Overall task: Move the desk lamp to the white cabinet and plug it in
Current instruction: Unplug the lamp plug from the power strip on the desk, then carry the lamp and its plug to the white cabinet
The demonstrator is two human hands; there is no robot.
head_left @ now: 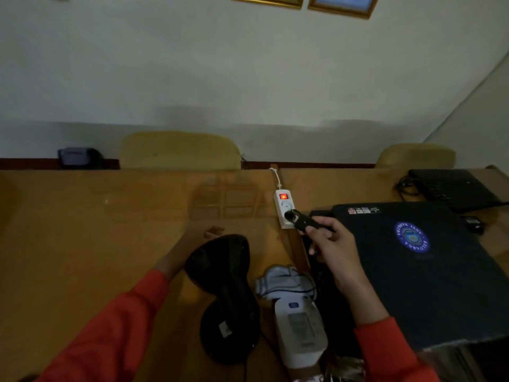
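My right hand pinches the black plug at the power strip; my left hand, fingers hidden, is behind the desk lamp.

Wooden desk bears lamp, power strip, laptop.

Black desk lamp and black plug; white power strip with a glowing red switch. Both sleeves are orange-red, on a honey-brown wooden desk. Black laptop bears a round blue-and-white sticker; picture frames are gold.
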